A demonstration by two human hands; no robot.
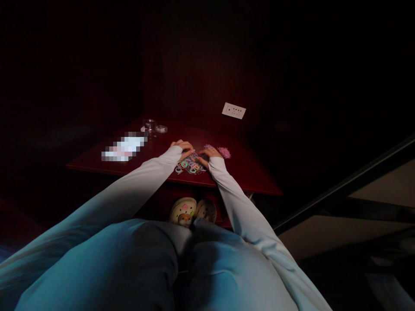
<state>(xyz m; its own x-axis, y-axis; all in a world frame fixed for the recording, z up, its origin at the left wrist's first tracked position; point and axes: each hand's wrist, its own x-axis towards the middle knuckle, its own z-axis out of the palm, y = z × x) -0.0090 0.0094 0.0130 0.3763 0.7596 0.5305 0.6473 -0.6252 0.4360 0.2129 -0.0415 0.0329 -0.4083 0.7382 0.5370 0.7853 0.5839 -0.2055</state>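
Observation:
A loose pile of small, multicoloured rings and bands, which look like elastic hair ties, lies near the front edge of the dark red table. My left hand is at the pile's left side, fingers bent and close to the thumb; anything between them is too small to make out. On the other side, my right hand rests over the pile, its thumb and fingers apart. A pink fluffy bundle sits just right of that hand, and more pinkish-purple strands show behind it.
A blurred-out bright rectangle lies on the table's left part. Behind it stands a clear jar with a round lid beside it. A white socket plate is on the back wall. Cream clogs show below the table edge.

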